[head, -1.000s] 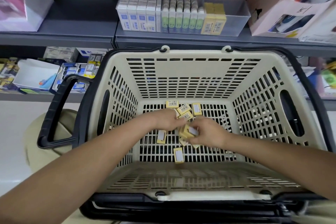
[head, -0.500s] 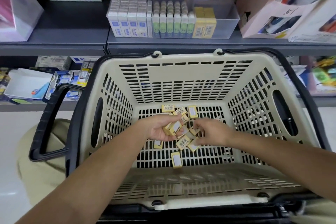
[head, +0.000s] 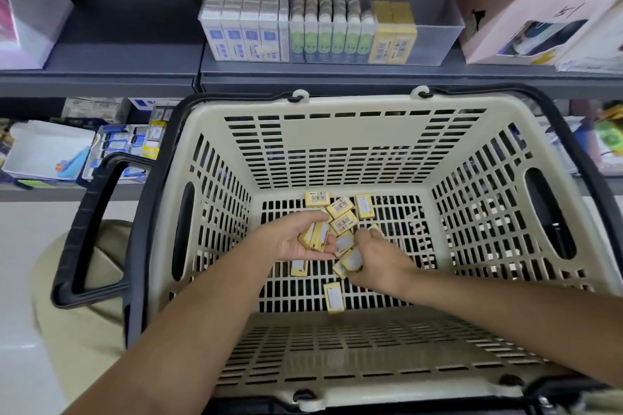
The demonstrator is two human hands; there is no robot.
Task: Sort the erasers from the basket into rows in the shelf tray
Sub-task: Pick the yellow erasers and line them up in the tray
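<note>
A cream slatted basket (head: 340, 145) with black handles stands below the shelf. Several small yellow boxed erasers (head: 340, 207) lie loose on its floor. My left hand (head: 296, 241) is turned palm up inside the basket and holds a few yellow erasers (head: 315, 236). Beside it my right hand (head: 374, 259) grips yellow erasers (head: 349, 263) just above the floor. One eraser (head: 333, 296) lies alone nearer to me. The clear shelf tray (head: 435, 30) above holds rows of white, green and yellow erasers, with bare room at its right end.
Grey shelves carry a pink box (head: 526, 20) right of the tray and a pale box (head: 23, 10) at far left. A lower shelf holds a white tray (head: 47, 148) and small blue packs (head: 124, 145). Pale floor lies to the left.
My left hand turned palm up and now holds a few erasers. My right hand shifted among the pile and took hold of more. The view tilted up towards the shelf.
</note>
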